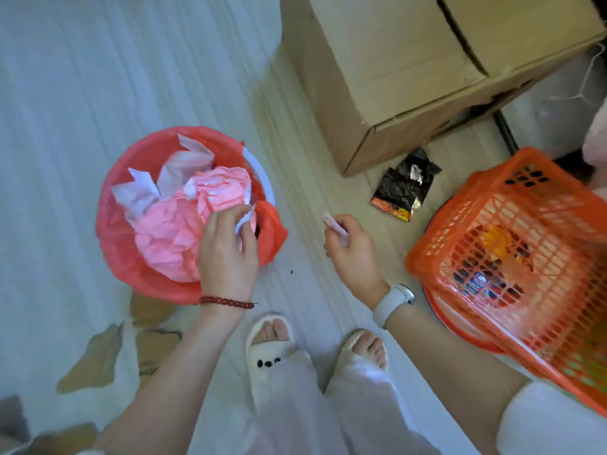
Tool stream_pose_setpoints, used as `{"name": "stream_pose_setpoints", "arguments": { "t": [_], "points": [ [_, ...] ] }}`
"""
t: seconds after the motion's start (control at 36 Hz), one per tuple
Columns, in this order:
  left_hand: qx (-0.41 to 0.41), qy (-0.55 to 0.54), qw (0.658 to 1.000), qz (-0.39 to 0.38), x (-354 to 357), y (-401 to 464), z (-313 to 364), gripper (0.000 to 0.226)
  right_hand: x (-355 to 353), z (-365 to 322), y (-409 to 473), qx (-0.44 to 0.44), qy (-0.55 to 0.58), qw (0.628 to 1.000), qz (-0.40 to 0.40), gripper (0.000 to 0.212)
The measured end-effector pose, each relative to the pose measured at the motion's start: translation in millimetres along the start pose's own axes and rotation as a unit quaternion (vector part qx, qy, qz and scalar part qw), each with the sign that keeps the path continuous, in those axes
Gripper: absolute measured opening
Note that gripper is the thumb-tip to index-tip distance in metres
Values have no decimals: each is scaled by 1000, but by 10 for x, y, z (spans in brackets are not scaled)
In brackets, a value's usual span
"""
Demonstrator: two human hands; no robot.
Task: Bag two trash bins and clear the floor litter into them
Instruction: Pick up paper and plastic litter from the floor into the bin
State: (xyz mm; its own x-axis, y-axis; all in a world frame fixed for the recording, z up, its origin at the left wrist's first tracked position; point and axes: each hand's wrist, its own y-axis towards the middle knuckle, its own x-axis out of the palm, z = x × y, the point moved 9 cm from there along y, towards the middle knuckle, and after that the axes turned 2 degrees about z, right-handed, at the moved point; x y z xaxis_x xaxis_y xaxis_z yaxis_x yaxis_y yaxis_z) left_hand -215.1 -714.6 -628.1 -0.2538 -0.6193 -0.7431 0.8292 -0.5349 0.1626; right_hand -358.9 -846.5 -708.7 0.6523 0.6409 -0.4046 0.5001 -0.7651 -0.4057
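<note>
A round bin (266,180) lined with a red plastic bag (131,165) stands on the floor at centre left, stuffed with crumpled pink and white paper (184,221). My left hand (226,247) hovers over its right rim, fingers pinched on a scrap of white paper (244,221). My right hand (351,247) is to the right of that bin, above the floor, gripping a small pinkish scrap (333,224). An orange mesh bin (512,244), lined in red and holding wrappers, stands at the right. A black snack wrapper (404,188) lies on the floor between the bins.
A large cardboard box (410,70) stands behind the wrapper. Brown cardboard scraps (95,359) lie on the floor at lower left. My slippered feet (269,343) are at the bottom centre. Pale wooden floor stretches to the left.
</note>
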Motion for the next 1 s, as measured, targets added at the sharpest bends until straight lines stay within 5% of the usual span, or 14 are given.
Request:
{"name": "stream_pose_setpoints", "arguments": {
  "t": [0.08,0.19,0.31,0.39,0.53,0.67,0.86,1.0],
  "points": [
    [-39,16,998,41,-398,158,-159,23,395,-621,-62,-40,64,994,-81,11],
    [-92,34,992,76,-749,446,-384,24,840,-1309,-44,-94,67,979,-170,43],
    [-144,85,986,-11,-718,662,-642,33,1114,-1622,5,-102,4,966,-237,50],
    [-162,79,983,-34,-695,650,-600,40,934,-1620,59,-76,15,979,-189,42],
    [-75,69,994,-43,-452,380,-64,42,385,-951,116,0,-15,997,-78,35],
    [41,22,988,-146,324,-181,470,37,-176,52,25,81,-100,991,-42,36],
    [13,69,930,-360,1722,-1017,50,44,-430,1396,73,158,-161,973,-43,42],
    [114,128,863,-475,2680,-1408,-314,56,-407,1898,553,131,-202,971,1,47]
  ]
}}
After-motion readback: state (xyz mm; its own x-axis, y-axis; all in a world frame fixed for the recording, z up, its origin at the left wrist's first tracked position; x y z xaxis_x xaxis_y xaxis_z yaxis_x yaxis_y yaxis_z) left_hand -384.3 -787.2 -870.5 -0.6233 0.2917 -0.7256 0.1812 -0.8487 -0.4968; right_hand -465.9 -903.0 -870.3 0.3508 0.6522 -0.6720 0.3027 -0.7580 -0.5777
